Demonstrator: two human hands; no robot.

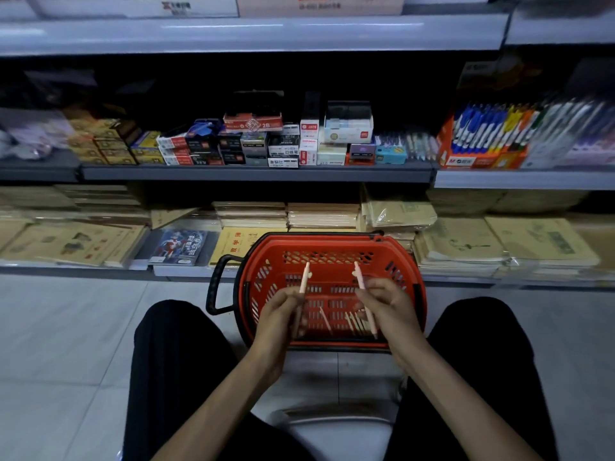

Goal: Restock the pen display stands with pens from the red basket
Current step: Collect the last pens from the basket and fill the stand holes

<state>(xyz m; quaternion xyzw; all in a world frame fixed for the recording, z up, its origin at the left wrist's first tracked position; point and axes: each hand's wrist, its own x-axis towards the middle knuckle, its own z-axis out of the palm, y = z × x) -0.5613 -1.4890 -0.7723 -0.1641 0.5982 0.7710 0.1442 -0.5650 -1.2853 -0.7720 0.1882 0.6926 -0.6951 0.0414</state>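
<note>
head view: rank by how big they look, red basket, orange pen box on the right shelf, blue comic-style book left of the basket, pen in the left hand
1. Red basket, clearly largest.
2. Orange pen box.
3. Blue book. It looks close to the box, and the box stands farther off, so this order is unsure.
4. Pen in the left hand, smallest.

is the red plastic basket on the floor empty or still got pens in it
Not empty: a few pale pink pens lie on the bottom of the red plastic basket.
</note>
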